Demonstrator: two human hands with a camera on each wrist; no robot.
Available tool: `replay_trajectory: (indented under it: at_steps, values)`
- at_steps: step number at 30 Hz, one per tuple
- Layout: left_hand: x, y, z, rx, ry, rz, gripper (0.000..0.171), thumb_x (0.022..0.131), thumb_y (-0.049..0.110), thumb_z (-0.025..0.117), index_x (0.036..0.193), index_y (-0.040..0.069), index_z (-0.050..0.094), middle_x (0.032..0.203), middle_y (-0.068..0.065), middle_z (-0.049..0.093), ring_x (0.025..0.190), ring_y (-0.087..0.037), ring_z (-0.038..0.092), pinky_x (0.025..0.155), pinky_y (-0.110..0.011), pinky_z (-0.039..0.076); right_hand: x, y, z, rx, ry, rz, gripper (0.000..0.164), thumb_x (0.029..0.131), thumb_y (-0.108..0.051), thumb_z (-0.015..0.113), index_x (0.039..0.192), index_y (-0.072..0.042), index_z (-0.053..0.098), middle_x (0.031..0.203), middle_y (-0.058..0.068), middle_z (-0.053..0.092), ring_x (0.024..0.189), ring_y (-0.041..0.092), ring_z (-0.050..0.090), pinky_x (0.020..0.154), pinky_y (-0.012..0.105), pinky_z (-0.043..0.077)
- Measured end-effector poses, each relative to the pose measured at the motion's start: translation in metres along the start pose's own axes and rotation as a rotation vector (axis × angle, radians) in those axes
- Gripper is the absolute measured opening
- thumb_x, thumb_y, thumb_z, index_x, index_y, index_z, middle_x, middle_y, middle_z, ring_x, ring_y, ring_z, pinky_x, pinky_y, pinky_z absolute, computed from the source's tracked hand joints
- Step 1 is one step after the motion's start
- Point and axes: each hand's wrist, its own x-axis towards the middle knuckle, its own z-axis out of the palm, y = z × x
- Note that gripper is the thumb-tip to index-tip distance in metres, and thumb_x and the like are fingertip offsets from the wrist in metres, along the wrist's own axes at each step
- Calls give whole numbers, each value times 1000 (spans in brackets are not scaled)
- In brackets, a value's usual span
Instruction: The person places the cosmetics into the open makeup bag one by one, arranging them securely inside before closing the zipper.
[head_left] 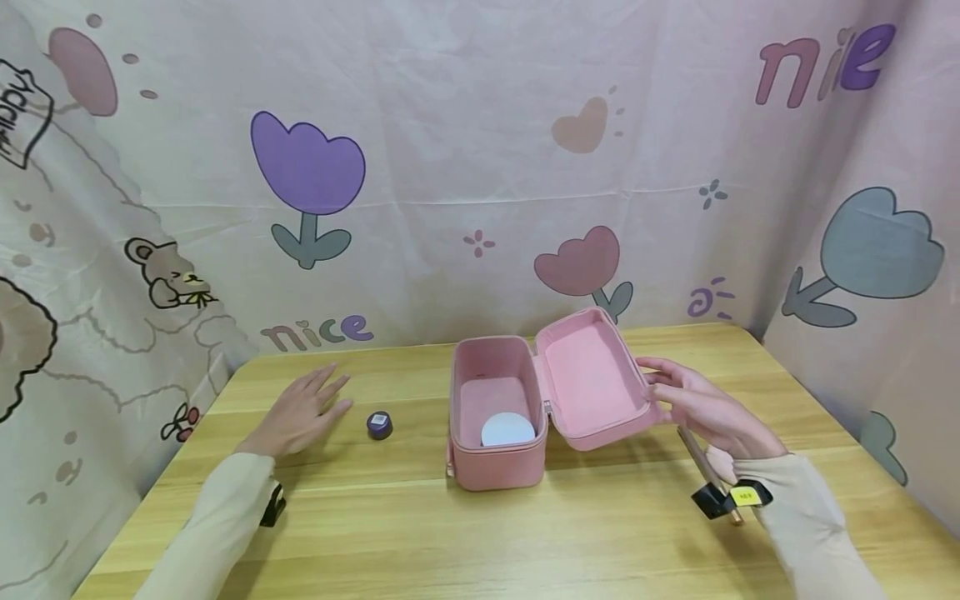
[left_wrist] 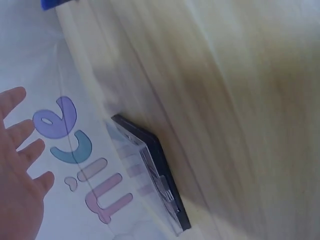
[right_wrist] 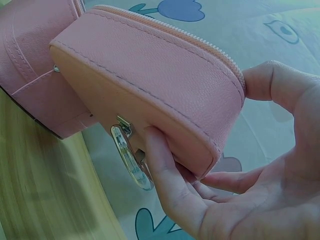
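Observation:
A pink zippered cosmetic case (head_left: 498, 468) stands on the table with its lid (head_left: 592, 375) swung out to the right. My right hand (head_left: 708, 408) grips the lid's outer end. In the right wrist view, the thumb and fingers of that hand (right_wrist: 270, 185) span the lid's side (right_wrist: 150, 70), next to a shiny metal handle (right_wrist: 131, 157). A white round item (head_left: 507, 429) lies inside the case. My left hand (head_left: 303, 412) is at the left with fingers spread, holding nothing. Just right of it sits a small dark round jar (head_left: 379, 425).
A slim stick-like item (head_left: 705, 460) lies on the table (head_left: 360, 542) under my right wrist. The left wrist view has a black flat case with a clear cover (left_wrist: 155, 175) on the tabletop. A patterned curtain (head_left: 450, 100) hangs behind the table.

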Motion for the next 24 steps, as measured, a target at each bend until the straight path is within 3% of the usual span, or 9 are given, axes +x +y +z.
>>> replay_trajectory:
  at_steps: [8, 13, 18, 24]
  values:
    - [-8, -6, -4, -109, 35, -37, 56, 105, 34, 31, 143, -8, 37, 149, -34, 22, 134, -54, 21, 106, -66, 14, 1, 0, 0, -9, 0, -7, 69, 96, -9, 49, 148, 11, 8, 137, 28, 35, 105, 14, 55, 86, 37, 52]
    - [-14, -11, -6, -295, 67, -102, 57, 107, 32, 22, 146, -8, 29, 150, -36, 18, 133, -58, 14, 103, -71, 9, 1, 0, 0, -4, 1, -5, 69, 96, -9, 49, 148, 11, 8, 138, 29, 33, 105, 14, 55, 86, 37, 52]
    - [-26, -19, -8, -508, 158, -113, 62, 106, 36, 12, 149, -7, 21, 150, -38, 12, 134, -59, 8, 99, -75, 5, 2, 0, 0, -2, -1, -2, 70, 95, -9, 49, 148, 11, 8, 137, 28, 33, 105, 14, 55, 86, 37, 52]
    - [-39, -26, -11, -676, 251, -149, 65, 104, 36, 1, 150, -4, 24, 150, -36, 15, 132, -59, 11, 102, -72, 5, 2, 0, 1, -11, 8, 2, 69, 94, -7, 48, 148, 11, 8, 138, 30, 30, 105, 14, 54, 86, 37, 52]
